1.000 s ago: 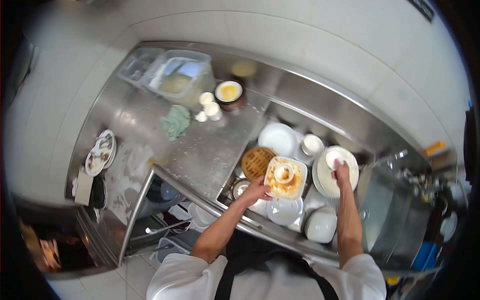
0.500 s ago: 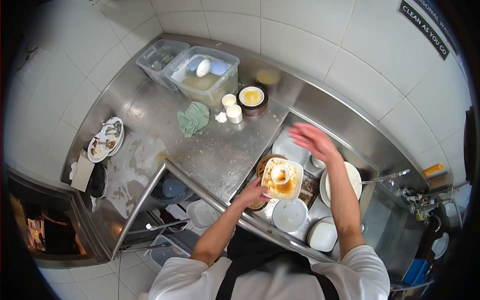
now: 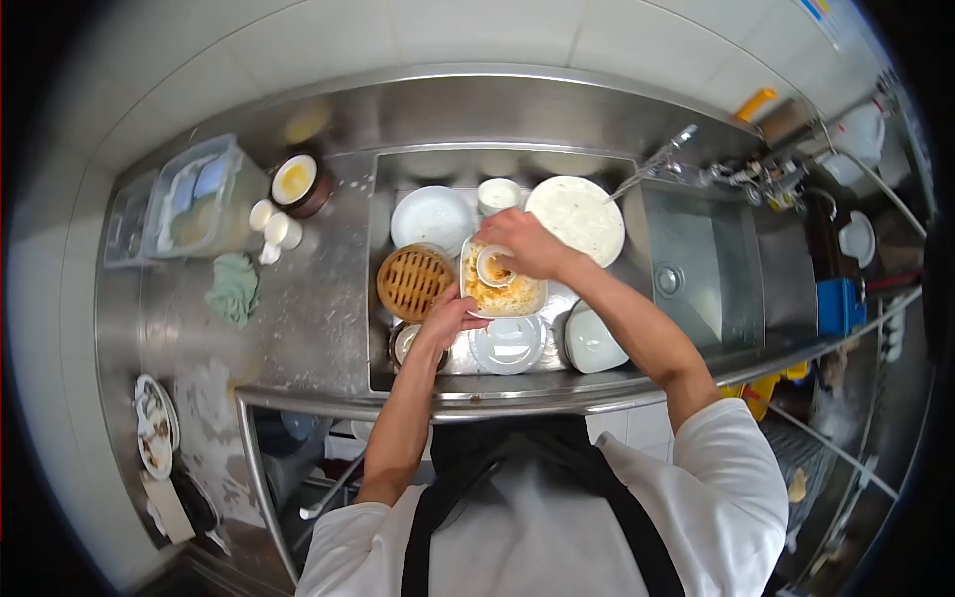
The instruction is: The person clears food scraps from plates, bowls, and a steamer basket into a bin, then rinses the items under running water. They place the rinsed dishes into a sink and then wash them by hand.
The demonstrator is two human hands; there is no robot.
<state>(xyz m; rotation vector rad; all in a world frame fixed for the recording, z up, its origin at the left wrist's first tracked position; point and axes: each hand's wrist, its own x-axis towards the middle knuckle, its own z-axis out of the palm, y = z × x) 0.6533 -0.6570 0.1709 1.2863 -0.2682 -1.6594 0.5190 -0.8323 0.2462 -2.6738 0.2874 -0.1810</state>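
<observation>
My left hand [image 3: 450, 320] grips the lower left edge of a square white dish [image 3: 517, 300] smeared with orange-brown food scraps. Inside the dish sits a small white sauce cup [image 3: 485, 271] with orange residue. My right hand [image 3: 524, 244] reaches over from the right with its fingers closed at the cup's rim; the fingertips are partly hidden. Just left of the dish is a round bamboo steamer [image 3: 416, 282]. A round white plate [image 3: 434, 219] lies behind it, and a clear-looking shallow bowl [image 3: 508, 346] is in front.
The steel sink [image 3: 637, 169] also holds a large white plate [image 3: 575, 214], a white bowl [image 3: 499, 194] and stacked dishes [image 3: 595, 338]. A faucet [image 3: 662, 159] extends over it. Leftward are a green cloth [image 3: 233, 289], white cups [image 3: 284, 232], a plastic tub [image 3: 234, 214] and dirty plates [image 3: 157, 428].
The view has swung right toward the sink. My right hand, open and raised above the sink before, has come down to the sauce cup. My left hand still holds the dish.
</observation>
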